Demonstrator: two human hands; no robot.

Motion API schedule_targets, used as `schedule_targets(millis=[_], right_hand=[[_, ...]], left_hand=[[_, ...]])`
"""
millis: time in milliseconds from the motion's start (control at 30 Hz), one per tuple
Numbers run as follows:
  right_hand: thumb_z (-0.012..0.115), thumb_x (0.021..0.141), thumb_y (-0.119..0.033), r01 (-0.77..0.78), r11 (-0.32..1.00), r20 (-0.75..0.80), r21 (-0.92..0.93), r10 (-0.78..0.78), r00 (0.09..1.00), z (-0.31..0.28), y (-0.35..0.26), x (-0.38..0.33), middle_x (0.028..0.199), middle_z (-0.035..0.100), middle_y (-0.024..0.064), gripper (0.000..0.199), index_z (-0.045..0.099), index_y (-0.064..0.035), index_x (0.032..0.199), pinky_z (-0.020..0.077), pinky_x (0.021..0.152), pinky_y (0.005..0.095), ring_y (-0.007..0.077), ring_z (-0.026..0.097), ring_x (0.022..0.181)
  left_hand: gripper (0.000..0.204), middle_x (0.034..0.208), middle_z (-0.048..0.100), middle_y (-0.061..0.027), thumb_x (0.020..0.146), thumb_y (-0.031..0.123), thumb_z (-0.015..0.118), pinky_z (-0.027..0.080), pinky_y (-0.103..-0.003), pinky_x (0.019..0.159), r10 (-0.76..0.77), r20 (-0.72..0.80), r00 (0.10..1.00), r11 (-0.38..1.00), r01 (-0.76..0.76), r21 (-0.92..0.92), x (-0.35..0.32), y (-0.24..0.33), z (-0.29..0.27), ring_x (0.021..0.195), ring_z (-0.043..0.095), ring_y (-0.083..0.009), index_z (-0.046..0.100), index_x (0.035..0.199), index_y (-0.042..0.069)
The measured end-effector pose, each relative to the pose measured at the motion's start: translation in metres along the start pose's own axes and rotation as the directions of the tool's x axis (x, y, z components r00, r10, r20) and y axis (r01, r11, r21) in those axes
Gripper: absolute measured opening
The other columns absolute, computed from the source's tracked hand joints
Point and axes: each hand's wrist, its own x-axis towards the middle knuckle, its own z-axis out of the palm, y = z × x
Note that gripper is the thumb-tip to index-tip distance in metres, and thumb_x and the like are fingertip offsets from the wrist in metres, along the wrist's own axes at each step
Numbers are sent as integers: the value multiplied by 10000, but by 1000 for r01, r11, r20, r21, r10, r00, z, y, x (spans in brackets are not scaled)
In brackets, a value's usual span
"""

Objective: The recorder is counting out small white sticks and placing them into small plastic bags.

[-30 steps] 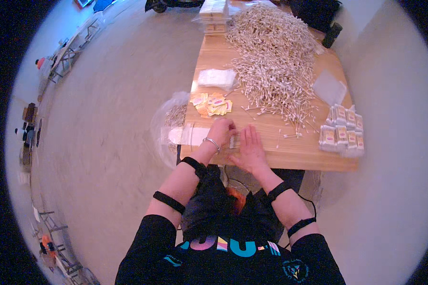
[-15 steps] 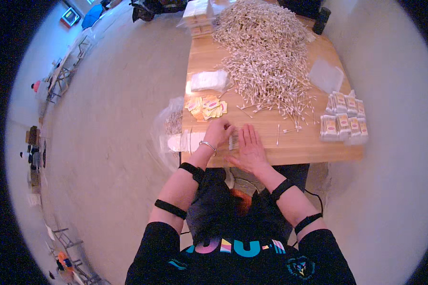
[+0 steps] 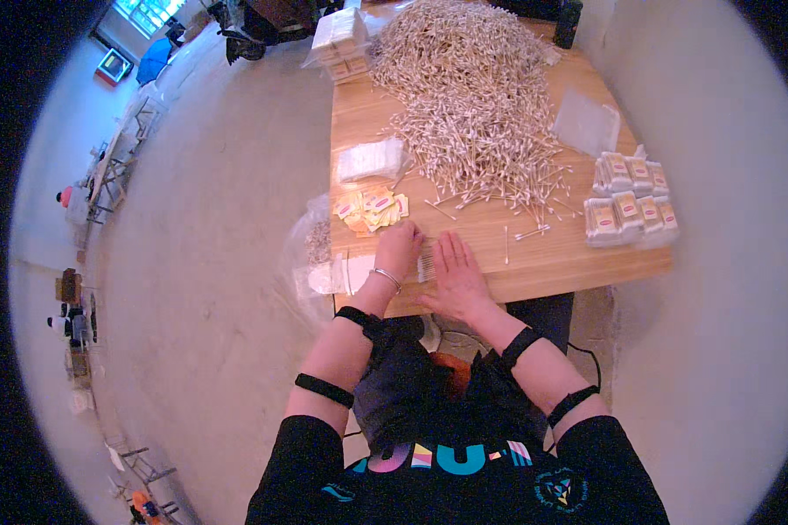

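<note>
My left hand (image 3: 400, 248) and right hand (image 3: 454, 273) are flanking a small row of cotton swabs (image 3: 425, 264) at the table's (image 3: 578, 262) six-o'clock edge. Right fingers are lying flat, together; left are curled against the row.

Black short-sleeved shirt with a multicoloured chest print and a round teal emblem, bare forearms; black straps — two on each arm, at wrist and upper forearm; thin silver bangle on the left hand (image 3: 400, 249); right hand (image 3: 457, 276) bare of rings.
</note>
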Motion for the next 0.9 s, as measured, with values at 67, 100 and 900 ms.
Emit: schedule_targets(millis=[67, 100, 900], right_hand=[[538, 744, -581, -3, 1000, -16, -6, 3, 1000, 3, 2, -1, 1431, 138, 242, 971, 173, 84, 1350, 56, 1103, 422, 348, 65, 1352], [539, 745, -576, -4, 1000, -32, -17, 3, 999, 5, 2, -2, 1432, 149, 236, 962, 179, 76, 1354, 58, 1103, 421, 344, 71, 1353], [387, 846, -365, -88, 983, 24, -159, 93, 995, 26, -25, 11, 1442, 134, 227, 714, 166, 79, 1360, 38, 1101, 439, 350, 64, 1355]], left_hand=[[146, 817, 599, -177, 794, 154, 571, 465, -406, 705, -14, -18, 1000, 1000, 14, 12, -2, 4, 2, 770, 576, -350, 586, 840, 17], [144, 817, 596, -179, 792, 146, 569, 462, -401, 718, -26, -45, 999, 1000, 26, -3, -3, 6, 3, 781, 575, -345, 592, 844, 14], [414, 1230, 501, -165, 962, 251, 309, 304, -319, 1007, -317, -123, 940, 560, 81, -824, -62, 11, 31, 1177, 437, -238, 457, 1223, -34]])
